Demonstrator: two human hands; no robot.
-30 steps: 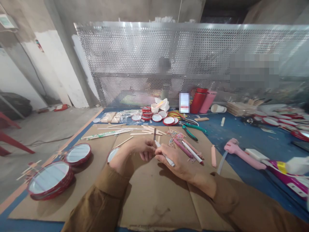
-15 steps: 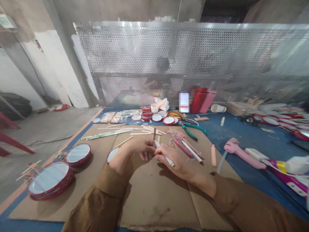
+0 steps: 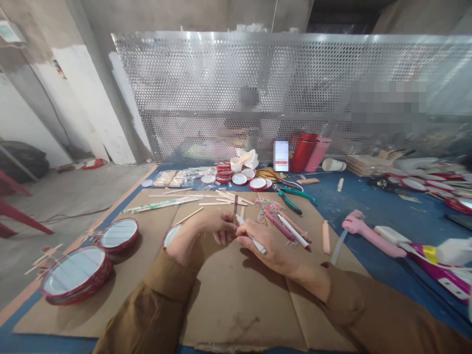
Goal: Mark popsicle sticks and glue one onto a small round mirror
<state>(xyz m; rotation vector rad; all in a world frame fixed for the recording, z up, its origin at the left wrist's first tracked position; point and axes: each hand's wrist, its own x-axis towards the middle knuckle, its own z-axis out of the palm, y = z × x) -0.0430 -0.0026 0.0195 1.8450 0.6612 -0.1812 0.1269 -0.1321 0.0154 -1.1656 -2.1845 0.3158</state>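
My right hand (image 3: 265,241) is closed around a white marker pen (image 3: 260,246), its tip end pointing toward my left hand. In my left hand (image 3: 219,223), the fingers pinch a narrow dark brown flat stick (image 3: 236,202) that stands up above the fingertips. The pen's front end meets the left fingertips beside the stick; whether it touches the stick I cannot tell. Behind my left wrist, a round pale-topped piece (image 3: 171,235) is partly hidden. Loose wooden sticks (image 3: 224,199) lie just beyond my hands, and a white pen with a red end (image 3: 295,232) lies to their right.
Brown cardboard (image 3: 239,305) covers the blue table under my hands. Two red-rimmed round pieces (image 3: 75,275) stand at the left. Green-handled pliers (image 3: 289,202), rubber bands (image 3: 271,202) and a red bottle (image 3: 304,153) are farther back. A pink glue gun (image 3: 372,236) lies right.
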